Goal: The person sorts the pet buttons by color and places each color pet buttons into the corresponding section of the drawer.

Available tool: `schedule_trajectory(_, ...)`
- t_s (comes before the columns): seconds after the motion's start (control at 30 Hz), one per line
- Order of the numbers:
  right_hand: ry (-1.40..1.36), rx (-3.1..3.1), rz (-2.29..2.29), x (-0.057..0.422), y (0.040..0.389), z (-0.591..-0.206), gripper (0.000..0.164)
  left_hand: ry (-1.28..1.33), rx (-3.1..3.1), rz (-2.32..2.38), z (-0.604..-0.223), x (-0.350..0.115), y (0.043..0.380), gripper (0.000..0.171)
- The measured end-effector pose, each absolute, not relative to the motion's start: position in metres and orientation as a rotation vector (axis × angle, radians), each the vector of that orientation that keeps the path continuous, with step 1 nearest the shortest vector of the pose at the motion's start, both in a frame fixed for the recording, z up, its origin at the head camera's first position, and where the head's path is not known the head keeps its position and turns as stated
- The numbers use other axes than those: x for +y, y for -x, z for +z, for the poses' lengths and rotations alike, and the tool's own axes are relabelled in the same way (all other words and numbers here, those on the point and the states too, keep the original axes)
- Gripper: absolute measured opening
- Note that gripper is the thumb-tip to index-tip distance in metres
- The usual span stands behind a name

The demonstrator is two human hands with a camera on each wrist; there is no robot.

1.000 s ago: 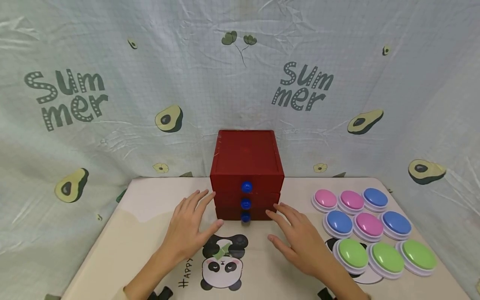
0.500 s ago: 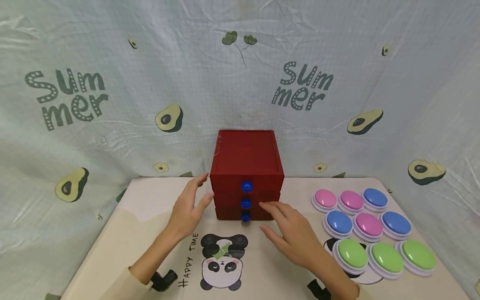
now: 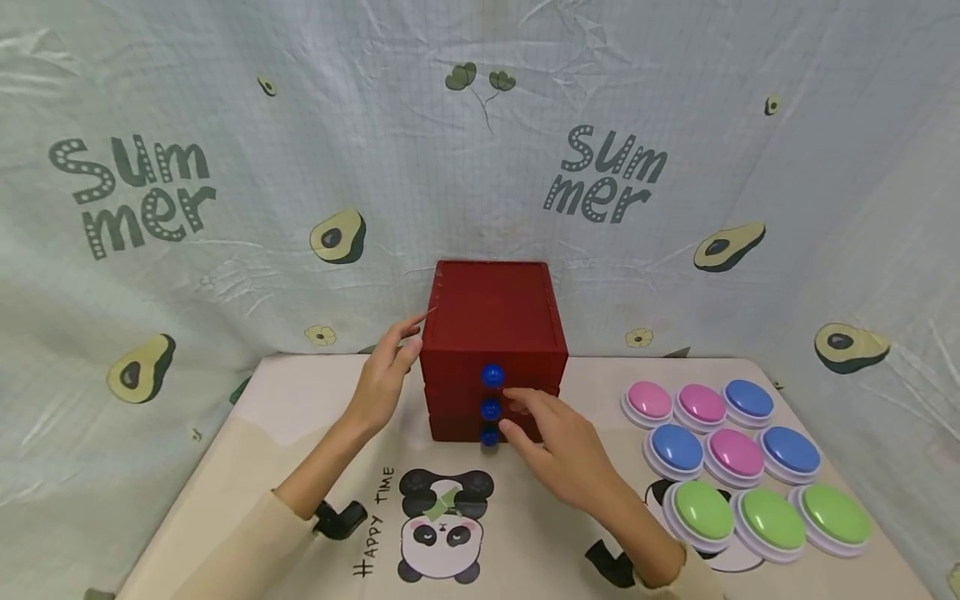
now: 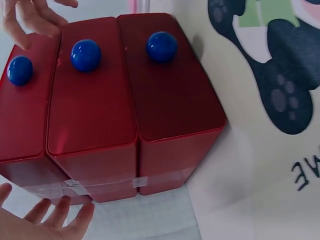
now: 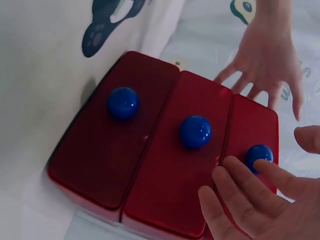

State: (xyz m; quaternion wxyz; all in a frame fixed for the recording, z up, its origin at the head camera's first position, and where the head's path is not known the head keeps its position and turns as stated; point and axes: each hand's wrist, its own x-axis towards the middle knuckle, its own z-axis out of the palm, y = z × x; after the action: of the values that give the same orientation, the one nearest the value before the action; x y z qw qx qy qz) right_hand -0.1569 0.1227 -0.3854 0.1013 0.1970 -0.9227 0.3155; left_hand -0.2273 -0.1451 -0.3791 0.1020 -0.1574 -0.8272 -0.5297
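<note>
A glossy red three-drawer box stands at the back of the table, all drawers closed. Its front carries a top blue knob, a middle knob and a bottom knob. My left hand is at the box's upper left side, fingers extended, thumb close to the front corner. In front of the box, my right hand has its fingers loosely bent beside the knobs. The right wrist view has that hand's index finger overlapping the top knob, thumb apart from it.
Several round push buttons in pink, blue and green cover the right side of the table. A panda print marks the tabletop in front of the box. Behind hangs a pale curtain with avocado prints.
My left hand has risen along the box's left side toward its top edge. My right hand has moved left and slightly up, from the box's right front to the knobs.
</note>
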Motion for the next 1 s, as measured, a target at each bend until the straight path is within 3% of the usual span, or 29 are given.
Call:
schedule_trajectory(0.23, -0.502, -2.714, 1.394, 0.120, 0.178, -0.383, 0.030, 0.495, -2.423, -1.703, -0.372, -0.140, 0.241, 0.057)
schedule_trajectory(0.6, -0.341, -2.711, 2.138, 0.113, 0.204, -0.378, 0.056, 0.467, -2.418, -1.844, -0.373, -0.134, 0.262, 0.058)
schedule_trajectory(1.0, -0.336, -2.674, 2.346, 0.108, 0.213, -0.375, 0.060, 0.456, -2.439, -1.948, -0.369, -0.131, 0.275, 0.056)
